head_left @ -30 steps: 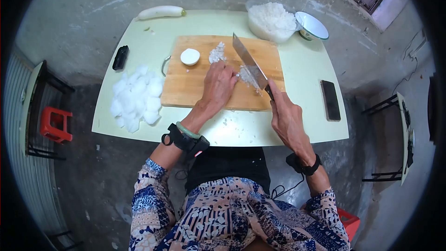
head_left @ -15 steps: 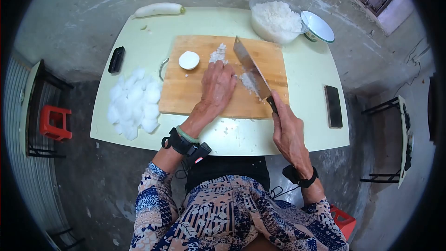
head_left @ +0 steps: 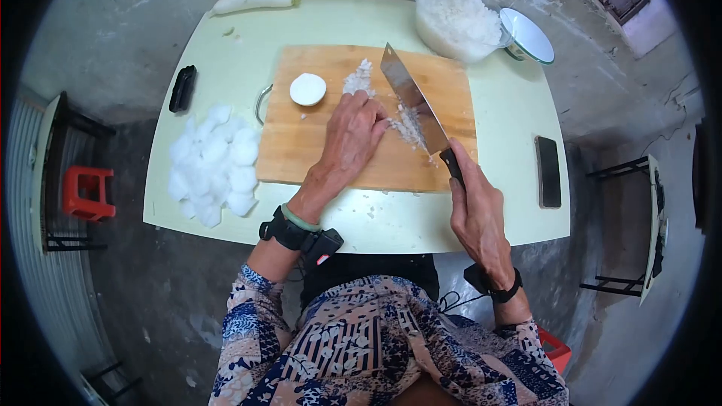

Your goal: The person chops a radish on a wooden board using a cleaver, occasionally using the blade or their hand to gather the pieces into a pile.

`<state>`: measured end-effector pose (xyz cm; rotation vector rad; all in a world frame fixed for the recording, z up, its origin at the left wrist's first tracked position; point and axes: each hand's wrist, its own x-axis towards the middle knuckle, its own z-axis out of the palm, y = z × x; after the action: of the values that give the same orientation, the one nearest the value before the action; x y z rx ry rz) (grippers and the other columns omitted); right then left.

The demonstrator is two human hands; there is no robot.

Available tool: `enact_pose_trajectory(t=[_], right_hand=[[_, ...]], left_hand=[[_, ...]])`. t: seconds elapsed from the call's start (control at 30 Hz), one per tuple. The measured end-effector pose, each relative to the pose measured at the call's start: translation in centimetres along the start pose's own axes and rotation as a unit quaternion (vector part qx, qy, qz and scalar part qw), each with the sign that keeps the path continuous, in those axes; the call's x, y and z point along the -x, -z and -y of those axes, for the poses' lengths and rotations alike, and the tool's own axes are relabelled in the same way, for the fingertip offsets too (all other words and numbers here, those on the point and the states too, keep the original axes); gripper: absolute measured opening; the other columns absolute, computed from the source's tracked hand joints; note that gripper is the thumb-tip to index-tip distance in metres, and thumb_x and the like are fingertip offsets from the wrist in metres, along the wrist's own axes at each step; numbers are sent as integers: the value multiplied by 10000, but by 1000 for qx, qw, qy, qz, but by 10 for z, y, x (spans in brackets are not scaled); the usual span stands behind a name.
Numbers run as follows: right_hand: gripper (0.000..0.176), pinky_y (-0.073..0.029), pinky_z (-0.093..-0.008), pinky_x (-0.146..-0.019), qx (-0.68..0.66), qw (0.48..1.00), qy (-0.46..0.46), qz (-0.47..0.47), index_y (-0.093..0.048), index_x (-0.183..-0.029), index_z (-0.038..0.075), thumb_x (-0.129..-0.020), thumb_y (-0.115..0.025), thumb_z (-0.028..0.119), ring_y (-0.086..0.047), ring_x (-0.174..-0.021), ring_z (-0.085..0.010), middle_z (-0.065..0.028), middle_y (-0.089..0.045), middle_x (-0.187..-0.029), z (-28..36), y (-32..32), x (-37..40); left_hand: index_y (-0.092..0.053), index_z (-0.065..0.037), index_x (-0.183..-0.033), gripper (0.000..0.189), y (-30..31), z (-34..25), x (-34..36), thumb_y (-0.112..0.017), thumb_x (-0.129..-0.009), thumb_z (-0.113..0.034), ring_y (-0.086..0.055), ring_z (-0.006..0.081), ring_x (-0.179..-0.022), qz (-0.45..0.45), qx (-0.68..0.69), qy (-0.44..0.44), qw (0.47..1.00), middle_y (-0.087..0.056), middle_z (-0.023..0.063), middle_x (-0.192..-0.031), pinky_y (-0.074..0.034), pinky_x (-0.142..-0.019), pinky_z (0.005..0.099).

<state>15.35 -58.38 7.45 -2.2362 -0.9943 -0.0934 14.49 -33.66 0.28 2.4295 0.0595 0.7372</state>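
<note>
My right hand [head_left: 479, 210] is wrapped round the black handle of a cleaver [head_left: 415, 98]. The blade stands on the wooden cutting board [head_left: 301, 154], slanting away to the upper left. Finely cut white radish [head_left: 407, 125] lies along the blade's left side, and a few bits cling to it. Just left of the blade, my left hand [head_left: 351, 129] presses down with curled fingers on white radish strips [head_left: 359, 79], which show beyond the fingertips. What lies under the palm is hidden. A cut radish piece [head_left: 307, 90] sits on the board left of this hand.
Thin radish slices [head_left: 213, 165] are heaped left of the board. A whole white radish [head_left: 256, 1] lies at the back left, near a black object [head_left: 183, 89]. At the back right are a tub of shredded radish [head_left: 460, 24] and a bowl [head_left: 527, 34]. A phone [head_left: 548, 172] lies right.
The view has shifted slightly. The cleaver and my right hand have moved a little to the right, with a slightly wider gap to my left hand, which stays on the radish.
</note>
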Motion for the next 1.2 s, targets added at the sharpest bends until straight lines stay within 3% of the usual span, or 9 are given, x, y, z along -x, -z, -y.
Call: enact_pose_trajectory(t=[0.33, 0.43, 0.53, 0.63, 0.7, 0.73, 0.93, 1.0, 1.2], right_hand=[[613, -533, -426, -835, -101, 982, -123, 101, -397, -1527, 50, -940, -556, -22, -692, -905, -412, -271, -672, -1039, 4, 8, -13], [600, -523, -392, -836, -135, 971, -171, 100, -405, -1519, 44, -939, -550, -10, -691, -899, -368, -258, -666, -1017, 7, 7, -10], [578, -522, -395, -852, -164, 976, -140, 42, -415, -1501, 26, -940, -553, 0, -688, -927, -372, -267, -659, -1042, 8, -3, -8], [544, -518, -436, -899, -181, 978, -101, 10, -422, -1469, -15, -944, -563, 11, -673, -997, -429, -300, -646, -1121, 18, -18, -9], [513, -495, -514, -946, -215, 974, -64, 7, -416, -1429, -67, -956, -586, 36, -620, -1088, -509, -334, -611, -1209, 19, -34, -9], [513, -495, -514, -946, -218, 973, -68, 2, -416, -1429, -67, -956, -586, 36, -620, -1088, -509, -334, -611, -1209, 19, -35, -8], [419, -526, -476, -883, -219, 967, -42, 120, -539, -1368, -27, -988, -630, 125, -655, -1036, -435, -271, -639, -1157, 21, -11, -2], [323, -528, -350, -780, -188, 979, -43, 64, -624, -1311, 10, -1005, -618, 114, -640, -847, -223, -163, -676, -1032, 5, 2, 1], [269, -522, -435, -719, -13, 994, -75, -72, -654, -1209, -46, -965, -620, 62, -664, -755, -350, -226, -662, -930, -87, 21, -28]], left_hand=[[-662, -11, -937, 89, -1, 0, -3, -711, -880, -59, -592, 307, -916, -30, 11, 6, 999, -596, 117, -935, -499, -817, 422], [-638, -25, -930, 47, 3, -4, -6, -660, -900, -54, -576, 393, -910, -41, 57, 46, 996, -605, 139, -929, -494, -796, 481], [-666, -2, -1034, 133, 9, -16, -8, -643, -993, -126, -644, 230, -732, -42, 78, 59, 994, -666, 130, -944, -512, -677, 370], [-634, -3, -1119, 199, 26, -52, -2, -631, -990, -155, -694, 269, -787, 63, 228, 146, 961, -694, 136, -900, -545, -668, 392], [-545, 0, -1316, 434, 37, -74, 4, -621, -1031, -317, -684, 144, -795, 181, 415, 310, 836, -681, 86, -944, -559, -738, 282], [-545, 0, -1316, 434, 37, -74, 6, -621, -1031, -317, -684, 144, -795, 187, 411, 309, 837, -681, 86, -944, -559, -738, 282], [-449, 1, -1422, 502, 18, -56, 23, -594, -1029, -277, -714, 210, -811, 85, 491, 319, 806, -678, 134, -949, -589, -748, 302], [-410, -8, -1456, 496, 30, -51, 22, -561, -1045, -241, -710, 240, -746, 97, 553, 352, 749, -660, 146, -928, -602, -691, 346], [-382, -53, -1534, 526, 65, -45, 1, -540, -1084, -272, -498, 119, -522, 83, 641, 327, 690, -567, 79, -836, -437, -478, 260]])
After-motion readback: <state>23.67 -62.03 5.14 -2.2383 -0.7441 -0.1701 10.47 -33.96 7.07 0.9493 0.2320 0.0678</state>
